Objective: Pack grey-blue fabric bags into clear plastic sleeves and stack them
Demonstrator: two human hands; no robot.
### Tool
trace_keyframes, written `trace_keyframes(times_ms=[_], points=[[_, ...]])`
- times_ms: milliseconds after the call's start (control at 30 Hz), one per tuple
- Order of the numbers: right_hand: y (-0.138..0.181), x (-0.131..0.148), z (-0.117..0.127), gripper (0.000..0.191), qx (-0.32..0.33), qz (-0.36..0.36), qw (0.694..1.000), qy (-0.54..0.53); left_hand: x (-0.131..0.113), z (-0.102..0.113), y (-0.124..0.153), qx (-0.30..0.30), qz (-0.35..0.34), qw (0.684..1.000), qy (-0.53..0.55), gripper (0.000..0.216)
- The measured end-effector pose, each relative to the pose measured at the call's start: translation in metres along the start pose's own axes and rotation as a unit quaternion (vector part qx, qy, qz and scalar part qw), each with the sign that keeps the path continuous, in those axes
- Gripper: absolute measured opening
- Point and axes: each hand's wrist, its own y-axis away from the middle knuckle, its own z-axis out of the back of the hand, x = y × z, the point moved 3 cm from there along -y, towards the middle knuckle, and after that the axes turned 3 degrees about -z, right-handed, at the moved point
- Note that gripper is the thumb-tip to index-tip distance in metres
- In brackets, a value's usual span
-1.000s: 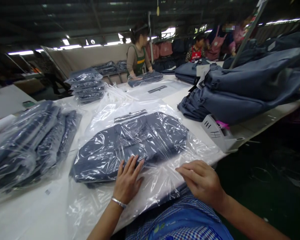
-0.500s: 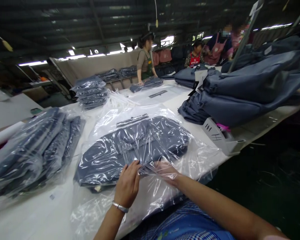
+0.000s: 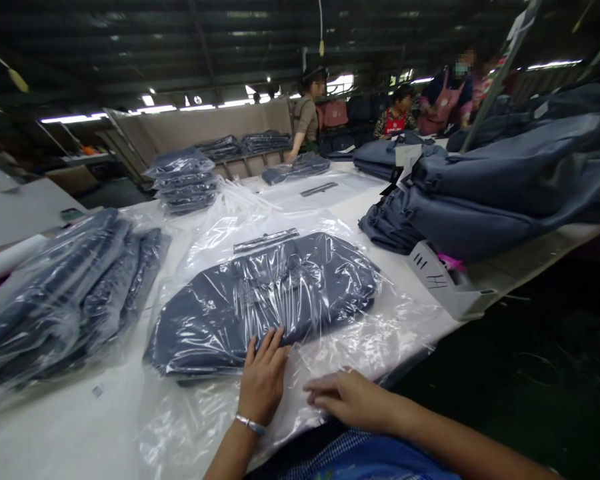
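A dark blue folded bag (image 3: pixel 205 317) lies in a clear plastic sleeve (image 3: pixel 405 313) on the white table in front of me. My left hand (image 3: pixel 266 373) rests on its near edge, fingers stretched out over the film. A silver bangle circles that wrist. Closer to my body, my right hand (image 3: pixel 343 397) hovers at the loose near part of the sleeve, its fingers extended and holding nothing I can see. Whether its fingertips touch the film I cannot tell.
Wrapped blue bags (image 3: pixel 75 287) are piled at left, with another wrapped stack (image 3: pixel 183 180) behind. Unwrapped blue bags (image 3: pixel 480 193) heap up at right beside a marked white box (image 3: pixel 437 280). Across the table stands a co-worker (image 3: pixel 307 113); others are farther back.
My right hand has come out from under the plastic film and moved toward my body. My left hand has shifted slightly right and nearer, staying on the wrapped bag.
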Motion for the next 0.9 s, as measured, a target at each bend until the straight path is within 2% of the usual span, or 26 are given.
trace_keyframes(times_ms=[67, 100, 167, 233, 300, 367, 500, 633, 700, 800, 867, 900], points=[[0.015, 0.028, 0.000, 0.025, 0.032, 0.116, 0.983, 0.140, -0.002, 0.001, 0.000, -0.003, 0.012, 1.000, 0.015, 0.029], [0.014, 0.041, 0.005, 0.026, 0.013, 0.179, 0.965, 0.193, -0.002, 0.001, -0.001, -0.002, 0.019, 1.000, 0.025, 0.028], [-0.003, 0.059, 0.022, 0.027, -0.079, 0.271, 0.924, 0.257, -0.003, 0.003, -0.002, 0.003, 0.027, 0.999, 0.042, 0.026], [-0.035, 0.060, 0.043, 0.032, -0.148, 0.303, 0.881, 0.332, -0.003, 0.004, -0.003, 0.006, 0.031, 0.998, 0.049, 0.026], [-0.072, 0.042, 0.060, 0.047, -0.154, 0.276, 0.846, 0.429, -0.004, 0.005, -0.004, 0.005, 0.029, 0.999, 0.044, 0.026], [-0.099, 0.014, 0.069, 0.059, -0.131, 0.238, 0.826, 0.493, -0.007, 0.007, -0.002, -0.004, 0.025, 0.999, 0.029, 0.026], [-0.112, -0.030, 0.072, 0.067, -0.102, 0.208, 0.820, 0.524, -0.022, 0.011, 0.015, -0.042, -0.003, 0.999, 0.004, 0.028], [-0.106, -0.036, 0.075, 0.075, -0.102, 0.221, 0.829, 0.504, -0.042, 0.026, 0.041, -0.103, -0.008, 0.994, 0.044, 0.028], [-0.106, -0.034, 0.077, 0.077, -0.088, 0.226, 0.831, 0.501, -0.045, 0.038, 0.048, -0.107, 0.012, 0.992, 0.062, 0.028], [-0.107, -0.033, 0.076, 0.080, -0.072, 0.225, 0.827, 0.510, -0.037, 0.059, 0.040, -0.035, -0.018, 0.992, 0.124, 0.023], [-0.108, -0.033, 0.073, 0.079, -0.069, 0.223, 0.821, 0.520, -0.019, 0.076, 0.023, 0.001, -0.037, 0.989, 0.140, 0.027], [-0.108, -0.033, 0.071, 0.079, -0.068, 0.223, 0.818, 0.526, -0.005, 0.084, 0.013, -0.001, -0.028, 0.992, 0.123, 0.030]])
